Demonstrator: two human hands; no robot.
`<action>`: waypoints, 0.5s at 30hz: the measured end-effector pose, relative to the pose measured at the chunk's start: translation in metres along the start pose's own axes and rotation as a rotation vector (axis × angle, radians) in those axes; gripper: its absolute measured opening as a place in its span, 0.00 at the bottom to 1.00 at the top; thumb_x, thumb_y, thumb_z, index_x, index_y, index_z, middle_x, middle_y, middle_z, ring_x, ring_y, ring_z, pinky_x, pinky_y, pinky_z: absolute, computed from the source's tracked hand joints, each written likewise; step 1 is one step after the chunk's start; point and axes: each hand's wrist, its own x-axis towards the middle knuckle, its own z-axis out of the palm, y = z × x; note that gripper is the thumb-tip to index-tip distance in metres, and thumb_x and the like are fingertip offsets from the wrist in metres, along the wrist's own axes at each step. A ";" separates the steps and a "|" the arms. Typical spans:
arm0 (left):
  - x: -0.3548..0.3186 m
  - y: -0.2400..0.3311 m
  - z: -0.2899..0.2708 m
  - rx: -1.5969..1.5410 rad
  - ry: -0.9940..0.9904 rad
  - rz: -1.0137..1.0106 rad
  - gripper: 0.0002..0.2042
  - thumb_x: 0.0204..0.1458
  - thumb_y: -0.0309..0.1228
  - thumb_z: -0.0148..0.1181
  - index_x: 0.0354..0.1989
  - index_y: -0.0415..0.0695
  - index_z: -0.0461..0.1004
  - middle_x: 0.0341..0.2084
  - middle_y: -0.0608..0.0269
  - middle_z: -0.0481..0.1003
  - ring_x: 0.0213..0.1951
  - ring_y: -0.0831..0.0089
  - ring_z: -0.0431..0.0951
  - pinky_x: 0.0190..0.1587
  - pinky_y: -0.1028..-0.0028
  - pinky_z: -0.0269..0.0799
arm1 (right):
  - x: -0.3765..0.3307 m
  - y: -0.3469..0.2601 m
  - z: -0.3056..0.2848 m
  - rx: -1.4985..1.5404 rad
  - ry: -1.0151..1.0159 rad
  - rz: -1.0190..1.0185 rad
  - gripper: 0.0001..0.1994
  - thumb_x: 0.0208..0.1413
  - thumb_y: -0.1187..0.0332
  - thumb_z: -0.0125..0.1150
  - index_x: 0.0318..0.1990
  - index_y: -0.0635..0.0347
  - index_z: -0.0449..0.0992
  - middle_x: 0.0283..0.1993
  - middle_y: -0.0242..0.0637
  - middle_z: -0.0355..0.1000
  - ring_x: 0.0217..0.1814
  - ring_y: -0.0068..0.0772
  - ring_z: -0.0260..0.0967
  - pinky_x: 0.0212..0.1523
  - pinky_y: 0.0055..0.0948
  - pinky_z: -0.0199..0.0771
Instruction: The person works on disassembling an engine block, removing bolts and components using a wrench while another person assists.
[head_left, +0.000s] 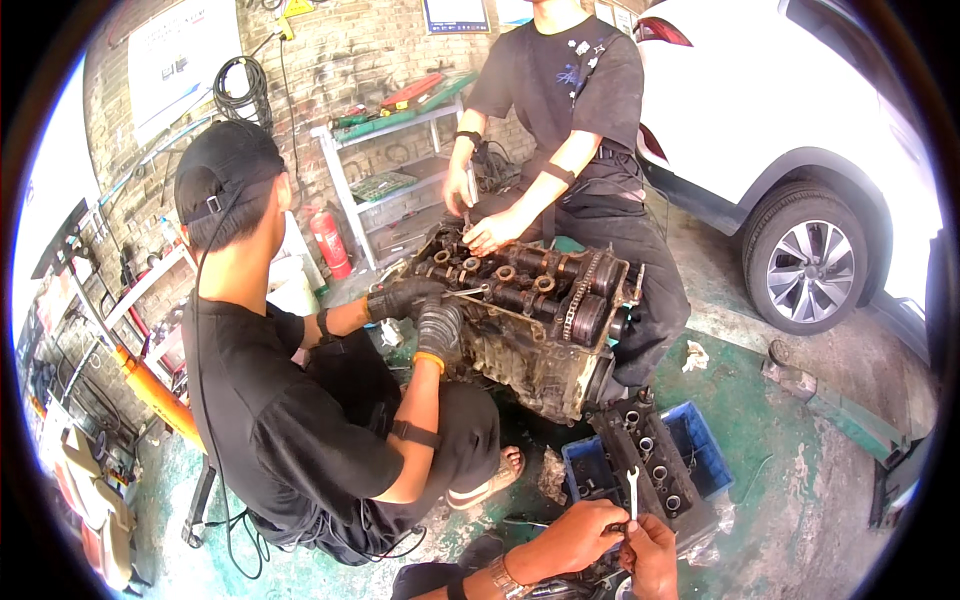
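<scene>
At the lower right, a silver wrench [633, 492] stands upright with its open jaw at the top. My left hand [574, 541], with a metal watch on its wrist, is closed, its fingertips pinched at the wrench's lower part. My right hand [652, 558] closes around the same shank from the other side; the lower end is hidden. Just behind them a dark valve cover [652, 462] with several round openings lies across a blue crate [712, 440]. Farther off, a greasy engine [525, 365] with exposed camshafts and a timing chain sits between two people.
A person in black [310, 410] crouches at the left, gloved hands on a wrench at the engine. Another person [560, 110] works bare-handed behind it. A green lift arm [840, 410] and white car [760, 90] are at right; a fire extinguisher [328, 243] stands near the shelf.
</scene>
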 end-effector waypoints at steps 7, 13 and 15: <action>0.000 -0.002 0.001 0.012 -0.011 -0.014 0.08 0.48 0.26 0.59 0.34 0.35 0.72 0.28 0.49 0.72 0.31 0.50 0.74 0.33 0.64 0.69 | -0.001 -0.003 0.001 -0.013 0.000 -0.002 0.09 0.62 0.65 0.51 0.29 0.56 0.68 0.16 0.20 0.55 0.16 0.10 0.47 0.16 0.16 0.45; 0.000 -0.002 0.000 0.004 -0.010 -0.023 0.08 0.47 0.25 0.59 0.35 0.35 0.72 0.28 0.49 0.72 0.32 0.50 0.74 0.34 0.63 0.70 | -0.001 -0.006 0.003 -0.030 -0.004 0.005 0.09 0.62 0.65 0.51 0.29 0.56 0.68 0.17 0.20 0.56 0.16 0.10 0.48 0.17 0.16 0.45; -0.001 0.001 -0.001 0.007 -0.007 -0.027 0.09 0.47 0.25 0.59 0.35 0.35 0.73 0.29 0.49 0.73 0.32 0.50 0.74 0.35 0.63 0.70 | 0.001 -0.003 0.002 -0.033 -0.005 -0.004 0.09 0.62 0.65 0.51 0.29 0.56 0.68 0.17 0.20 0.56 0.16 0.10 0.48 0.17 0.16 0.45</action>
